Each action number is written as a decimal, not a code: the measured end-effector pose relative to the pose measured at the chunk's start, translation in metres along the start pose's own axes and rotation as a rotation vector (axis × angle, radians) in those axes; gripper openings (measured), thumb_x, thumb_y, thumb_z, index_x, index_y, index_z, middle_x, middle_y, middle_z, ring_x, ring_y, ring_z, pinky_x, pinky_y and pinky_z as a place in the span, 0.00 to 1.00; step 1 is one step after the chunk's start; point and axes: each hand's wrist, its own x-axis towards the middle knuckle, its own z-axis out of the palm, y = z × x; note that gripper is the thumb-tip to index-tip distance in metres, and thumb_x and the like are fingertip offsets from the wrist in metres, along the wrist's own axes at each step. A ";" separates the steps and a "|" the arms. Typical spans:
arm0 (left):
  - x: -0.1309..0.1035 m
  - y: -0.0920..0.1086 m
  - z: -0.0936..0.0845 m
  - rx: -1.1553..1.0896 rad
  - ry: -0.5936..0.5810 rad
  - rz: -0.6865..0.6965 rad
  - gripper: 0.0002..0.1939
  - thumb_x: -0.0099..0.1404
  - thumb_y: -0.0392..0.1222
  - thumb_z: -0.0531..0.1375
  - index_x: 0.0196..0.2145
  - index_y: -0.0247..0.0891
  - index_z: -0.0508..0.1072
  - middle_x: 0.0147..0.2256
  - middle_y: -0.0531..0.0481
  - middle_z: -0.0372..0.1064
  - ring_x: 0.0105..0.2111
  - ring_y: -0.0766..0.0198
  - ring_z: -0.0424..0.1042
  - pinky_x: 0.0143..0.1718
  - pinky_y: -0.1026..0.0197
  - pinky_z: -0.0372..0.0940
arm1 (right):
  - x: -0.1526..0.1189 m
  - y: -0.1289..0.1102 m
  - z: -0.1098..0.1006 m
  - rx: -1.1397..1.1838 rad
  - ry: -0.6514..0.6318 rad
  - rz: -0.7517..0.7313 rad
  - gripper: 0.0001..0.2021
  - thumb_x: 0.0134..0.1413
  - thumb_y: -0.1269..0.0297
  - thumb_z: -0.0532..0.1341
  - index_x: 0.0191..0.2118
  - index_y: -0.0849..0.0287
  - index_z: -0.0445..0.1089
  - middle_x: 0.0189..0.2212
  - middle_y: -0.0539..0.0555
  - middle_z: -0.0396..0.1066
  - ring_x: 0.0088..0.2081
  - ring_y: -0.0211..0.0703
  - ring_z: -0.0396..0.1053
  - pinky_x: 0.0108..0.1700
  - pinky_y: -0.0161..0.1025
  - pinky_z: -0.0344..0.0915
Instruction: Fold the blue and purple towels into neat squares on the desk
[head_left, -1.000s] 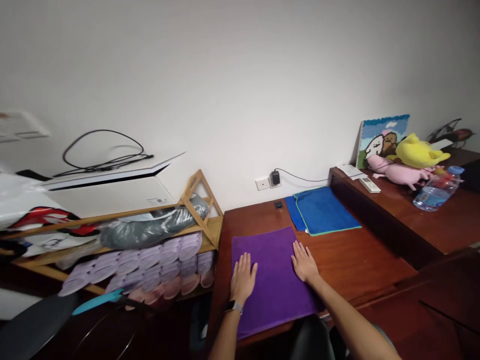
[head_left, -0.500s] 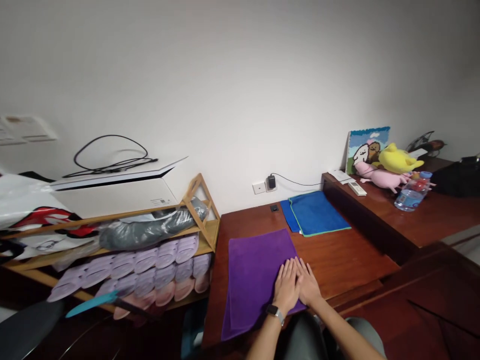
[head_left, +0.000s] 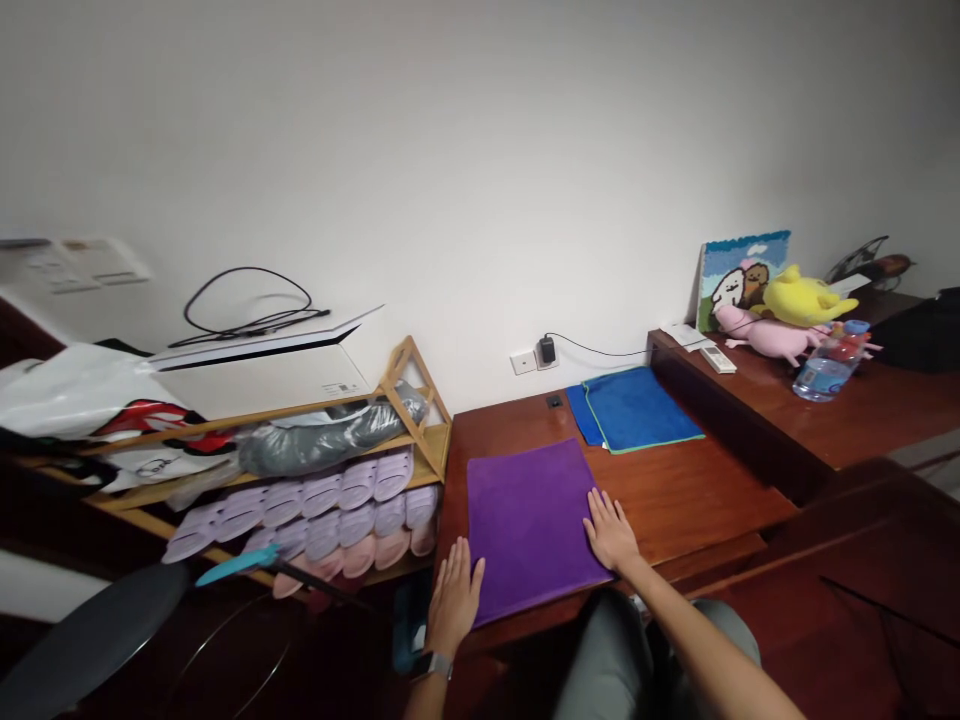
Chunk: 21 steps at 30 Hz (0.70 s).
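A purple cloth [head_left: 532, 525] lies flat on the reddish-brown table [head_left: 675, 500], its front edge close to the table's front edge. My left hand [head_left: 454, 597], with a watch on the wrist, is at the cloth's front left corner, fingers extended and nothing in them. At the right side of the cloth my right hand [head_left: 611, 530] lies flat, fingers spread over the edge. Farther back, a blue cloth [head_left: 641, 408] with a green border rests on the table, partly over another blue piece.
On the left stands a wooden rack [head_left: 431, 450] with lilac and pink slippers [head_left: 360, 485] and a white box [head_left: 262, 380]. The raised desk at right holds a bottle [head_left: 829, 370], plush toys [head_left: 799, 297] and a remote [head_left: 718, 359]. A charger [head_left: 547, 350] is plugged into the wall.
My left hand has moved left, away from my right hand, to the cloth's left corner. The purple cloth's lower layer no longer sticks out at the front left. The view has shifted slightly.
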 end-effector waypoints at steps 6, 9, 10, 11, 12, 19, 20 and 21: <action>-0.007 0.065 -0.023 -0.077 0.170 0.157 0.31 0.79 0.48 0.44 0.75 0.38 0.48 0.72 0.41 0.53 0.72 0.53 0.54 0.70 0.42 0.56 | -0.034 0.013 0.009 0.022 0.216 -0.085 0.31 0.74 0.54 0.42 0.76 0.61 0.48 0.74 0.56 0.48 0.75 0.49 0.43 0.75 0.53 0.43; 0.006 0.146 -0.027 -0.139 0.060 0.334 0.30 0.79 0.48 0.44 0.75 0.40 0.50 0.73 0.44 0.52 0.72 0.54 0.52 0.72 0.43 0.54 | -0.046 0.027 0.016 0.000 0.257 -0.124 0.31 0.74 0.55 0.41 0.76 0.60 0.47 0.74 0.56 0.50 0.75 0.50 0.46 0.74 0.54 0.46; 0.011 0.175 -0.025 -0.161 0.017 0.381 0.30 0.80 0.50 0.44 0.74 0.39 0.51 0.73 0.44 0.51 0.73 0.54 0.51 0.72 0.43 0.53 | -0.047 0.031 0.018 -0.012 0.251 -0.144 0.30 0.74 0.55 0.42 0.76 0.60 0.47 0.74 0.57 0.51 0.74 0.51 0.47 0.74 0.55 0.48; 0.015 0.202 -0.021 -0.185 -0.028 0.424 0.31 0.80 0.51 0.43 0.74 0.39 0.51 0.73 0.44 0.50 0.73 0.55 0.50 0.73 0.44 0.52 | -0.047 0.035 0.020 -0.028 0.237 -0.175 0.30 0.74 0.56 0.43 0.76 0.59 0.47 0.73 0.57 0.51 0.74 0.51 0.48 0.73 0.55 0.50; 0.020 0.226 -0.017 -0.209 -0.066 0.455 0.31 0.80 0.53 0.43 0.74 0.38 0.51 0.74 0.45 0.49 0.73 0.56 0.49 0.73 0.45 0.51 | -0.047 0.038 0.022 -0.048 0.221 -0.213 0.30 0.73 0.58 0.45 0.76 0.58 0.47 0.73 0.57 0.51 0.74 0.51 0.49 0.73 0.55 0.51; 0.017 0.221 0.005 -0.182 -0.154 0.341 0.34 0.79 0.57 0.41 0.74 0.38 0.52 0.73 0.42 0.49 0.73 0.54 0.48 0.73 0.43 0.49 | -0.044 0.043 0.032 -0.077 0.186 -0.219 0.30 0.72 0.59 0.45 0.75 0.59 0.49 0.73 0.57 0.51 0.74 0.51 0.49 0.73 0.54 0.51; 0.012 0.196 0.004 -0.151 -0.141 0.283 0.34 0.79 0.58 0.41 0.74 0.37 0.53 0.73 0.41 0.49 0.73 0.52 0.49 0.73 0.42 0.50 | -0.045 0.043 0.033 -0.063 0.192 -0.212 0.30 0.73 0.58 0.44 0.75 0.59 0.49 0.73 0.57 0.51 0.74 0.50 0.49 0.73 0.55 0.50; 0.005 0.168 0.002 -0.117 -0.124 0.221 0.35 0.79 0.58 0.42 0.74 0.36 0.54 0.73 0.40 0.50 0.73 0.51 0.49 0.72 0.41 0.50 | -0.045 0.043 0.032 -0.049 0.195 -0.206 0.30 0.74 0.57 0.43 0.75 0.59 0.49 0.73 0.57 0.52 0.74 0.50 0.49 0.73 0.55 0.50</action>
